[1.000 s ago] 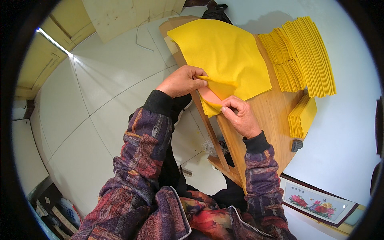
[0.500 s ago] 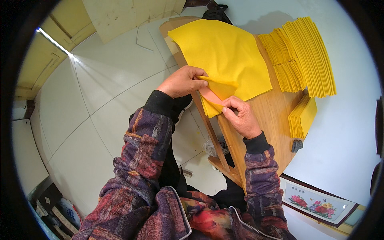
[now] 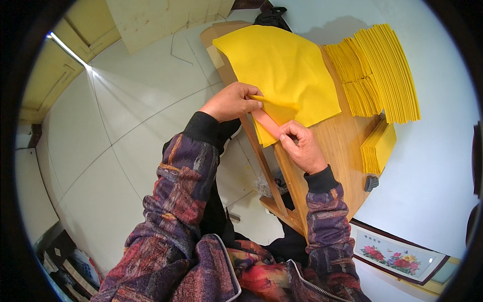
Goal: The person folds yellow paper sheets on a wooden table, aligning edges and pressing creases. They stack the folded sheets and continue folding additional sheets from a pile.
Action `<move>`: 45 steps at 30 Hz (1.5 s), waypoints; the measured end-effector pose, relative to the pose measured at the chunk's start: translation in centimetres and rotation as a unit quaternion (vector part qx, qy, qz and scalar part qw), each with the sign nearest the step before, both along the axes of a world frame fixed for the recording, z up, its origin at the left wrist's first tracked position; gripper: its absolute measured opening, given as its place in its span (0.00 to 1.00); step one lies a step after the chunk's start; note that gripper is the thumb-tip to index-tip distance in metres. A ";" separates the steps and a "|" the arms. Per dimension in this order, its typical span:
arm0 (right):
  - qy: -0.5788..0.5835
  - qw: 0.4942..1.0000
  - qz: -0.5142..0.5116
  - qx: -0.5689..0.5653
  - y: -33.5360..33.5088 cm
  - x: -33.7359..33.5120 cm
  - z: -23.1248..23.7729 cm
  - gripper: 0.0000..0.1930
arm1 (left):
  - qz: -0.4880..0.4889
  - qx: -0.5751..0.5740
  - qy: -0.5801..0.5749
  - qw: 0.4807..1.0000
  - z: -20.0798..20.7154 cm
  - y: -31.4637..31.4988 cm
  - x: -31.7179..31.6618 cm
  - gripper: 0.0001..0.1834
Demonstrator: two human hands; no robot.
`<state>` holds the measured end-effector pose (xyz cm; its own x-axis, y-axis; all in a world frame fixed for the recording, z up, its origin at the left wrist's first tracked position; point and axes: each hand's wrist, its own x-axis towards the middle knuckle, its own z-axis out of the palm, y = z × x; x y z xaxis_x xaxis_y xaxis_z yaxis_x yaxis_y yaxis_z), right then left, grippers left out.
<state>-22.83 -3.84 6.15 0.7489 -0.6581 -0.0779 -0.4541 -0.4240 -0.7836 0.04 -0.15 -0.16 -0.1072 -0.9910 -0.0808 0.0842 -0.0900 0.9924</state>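
Note:
A large sheet of yellow cloth (image 3: pixel 282 65) lies over the table, its near edge lifted toward me. My left hand (image 3: pixel 232 103) pinches that edge between thumb and fingers at one end of a salmon-pink strip (image 3: pixel 266 124). At the strip's other end, the thumb and forefinger of my right hand (image 3: pixel 304 145) are closed on the strip and the cloth's edge. The strip stretches between both hands, lying along the turned-up edge. Whether it is a separate piece or part of the cloth, I cannot tell. Below it hangs a small yellow corner.
Folded yellow cloths (image 3: pixel 390 75) stand in tall stacks at the wooden table's (image 3: pixel 334 151) far right. A smaller yellow stack (image 3: pixel 378 146) and a small dark block (image 3: pixel 371 183) sit nearer. A framed flower picture (image 3: pixel 397 254) leans at lower right. Pale floor tiles (image 3: pixel 115 141) spread leftward.
Both hands keep their pinch in nearly the same place. More of the pink strip shows beside my right thumb, where the yellow edge covered it before.

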 end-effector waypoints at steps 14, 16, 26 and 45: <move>-0.011 0.999 -0.051 -0.005 0.6 0.4 0.7 0.03 | 0.019 0.008 0.031 0.999 -0.4 0.0 -0.2 0.11; -0.004 0.998 -0.060 -0.028 0.2 0.5 1.3 0.03 | 0.014 0.000 0.029 0.999 -0.1 0.0 0.0 0.11; 0.006 0.986 -0.115 -0.120 -1.7 1.8 2.5 0.04 | 0.006 -0.047 0.047 0.998 -0.1 0.3 -0.1 0.11; 0.069 0.953 0.074 -0.285 2.3 0.7 0.6 0.10 | 0.021 0.017 0.026 0.999 -0.2 0.0 -0.2 0.10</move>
<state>-22.09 -1.56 6.74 0.8457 -0.5104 0.1557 -0.4381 -0.8307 -0.3434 -0.21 -0.20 -0.40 -0.0695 -0.9914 -0.1108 0.1397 -0.1196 0.9829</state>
